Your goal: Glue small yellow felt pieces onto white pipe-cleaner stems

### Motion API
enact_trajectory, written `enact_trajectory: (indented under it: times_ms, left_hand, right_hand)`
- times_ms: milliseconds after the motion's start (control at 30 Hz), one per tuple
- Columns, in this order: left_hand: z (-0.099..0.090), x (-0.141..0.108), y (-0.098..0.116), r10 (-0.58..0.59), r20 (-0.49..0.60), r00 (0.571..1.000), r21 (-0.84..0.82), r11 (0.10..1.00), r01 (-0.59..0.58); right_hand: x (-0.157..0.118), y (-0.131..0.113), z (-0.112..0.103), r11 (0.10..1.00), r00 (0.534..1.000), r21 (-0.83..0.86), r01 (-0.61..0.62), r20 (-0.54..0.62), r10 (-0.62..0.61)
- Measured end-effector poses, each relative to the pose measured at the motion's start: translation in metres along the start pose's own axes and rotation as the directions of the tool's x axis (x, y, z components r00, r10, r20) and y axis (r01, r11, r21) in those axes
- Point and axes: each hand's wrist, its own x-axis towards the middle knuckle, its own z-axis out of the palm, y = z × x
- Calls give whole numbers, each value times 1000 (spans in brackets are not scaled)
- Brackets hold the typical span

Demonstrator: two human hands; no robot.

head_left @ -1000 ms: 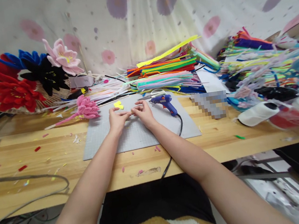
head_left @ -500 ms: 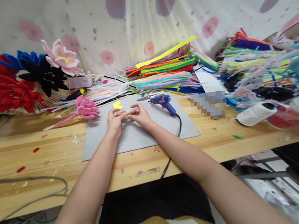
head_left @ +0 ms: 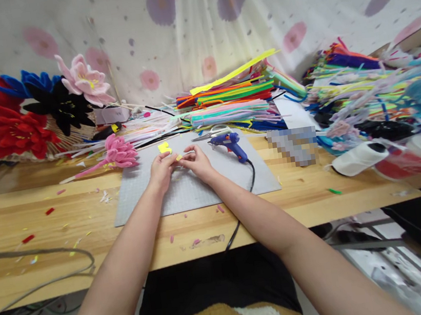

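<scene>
left fingers (head_left: 170,159): pinching yellow piece (head_left: 179,157) at tips | right fingers (head_left: 186,162): just beside it, grip unclear

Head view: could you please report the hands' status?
Left hand pinching small yellow piece. Right hand meeting it. Blue plastic glue gun apart, beside right hand.

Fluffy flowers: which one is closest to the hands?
The bright pink flower, lying by itself left of the left hand; the other flowers crowd together farther back.
</scene>
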Motion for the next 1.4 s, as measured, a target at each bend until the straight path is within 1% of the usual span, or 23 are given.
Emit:
enact_trajectory:
  times_ms: [67,167,267,433,533,667,1000,1200,1300,1400]
  left_hand:
    - [1,-2,1,-18,-4,1000,-9,1000,18]
    - [1,-5,1,18,-14,1000,-10,1000,-18]
    - [0,-7,0,37,-39,999,13,999,-37]
    - [1,-8,0,39,-87,995,54,998,-34]
    - [2,-9,-1,48,-125,991,65,997,-40]
    - [2,-7,-2,55,-166,985,91,995,-40]
    - [-2,-4,-4,94,-120,988,126,989,-78]
    - [-2,-1,-6,83,-117,990,64,995,-76]
    - [-3,1,-7,83,-115,990,33,996,-80]
    - [-4,3,-7,78,-95,992,8,997,-78]
  right_hand:
    - [0,-1,0,1000,1000,11,-5,-11,5]
    - [0,-2,0,1000,1000,22,-17,-12,17]
    - [-1,-4,1,1000,1000,-4,-10,-16,10]
    - [-2,-9,-1,997,997,-66,33,-67,-37]
    - [-1,-9,-2,996,995,-48,75,-62,-78]
    - [-1,-6,-1,995,994,0,95,-45,-95]
    - [-2,-9,0,997,998,52,57,-22,-56]
    - [-2,-10,-1,998,999,57,38,21,-40]
    - [-2,-7,0,999,998,15,30,61,-31]
    - [-2,-3,1,997,997,-51,50,57,-47]
